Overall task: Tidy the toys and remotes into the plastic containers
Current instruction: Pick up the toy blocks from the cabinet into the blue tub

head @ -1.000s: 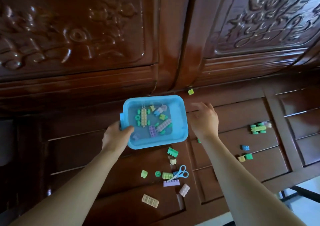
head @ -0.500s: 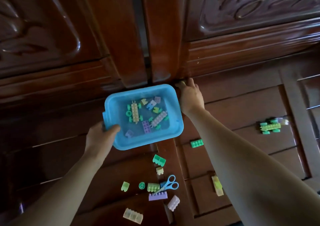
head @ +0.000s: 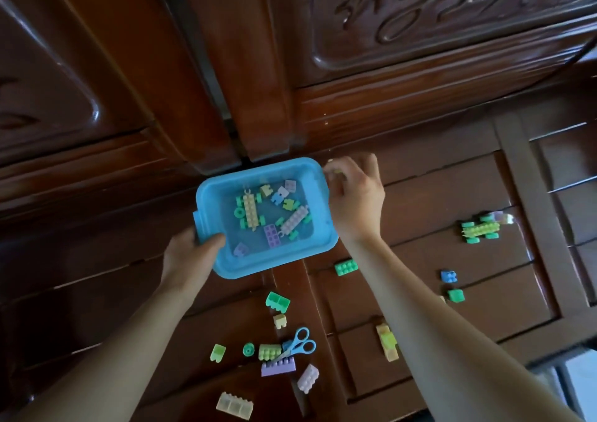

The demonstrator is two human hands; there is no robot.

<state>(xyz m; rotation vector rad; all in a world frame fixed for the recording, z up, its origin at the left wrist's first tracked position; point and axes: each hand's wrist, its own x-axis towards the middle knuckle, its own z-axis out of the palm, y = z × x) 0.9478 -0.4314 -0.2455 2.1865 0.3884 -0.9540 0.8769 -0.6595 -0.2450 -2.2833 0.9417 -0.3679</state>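
Observation:
My left hand [head: 190,255] grips the near-left corner of a blue plastic container [head: 318,227], thumb over the rim. Several pastel toy bricks lie inside it. My right hand [head: 353,195] hovers at the container's far-right corner, fingers pinched on a small yellow-green brick [head: 334,170], mostly hidden by the fingers. Loose bricks lie on the dark wooden seat: a green brick [head: 346,267], a green piece [head: 277,302], a purple brick [head: 278,367], a cream brick [head: 235,406]. Small blue scissors [head: 298,345] rest among them.
A green and yellow toy car [head: 481,229] sits to the right, with a blue brick [head: 449,276] and a green brick [head: 456,295] below it. The carved wooden backrest [head: 452,34] rises behind the container. A pale floor [head: 578,386] shows at bottom right.
My right hand reached to the yellow-green brick behind the container, closed on it and has drawn back toward the container's rim. The left hand kept its hold on the container.

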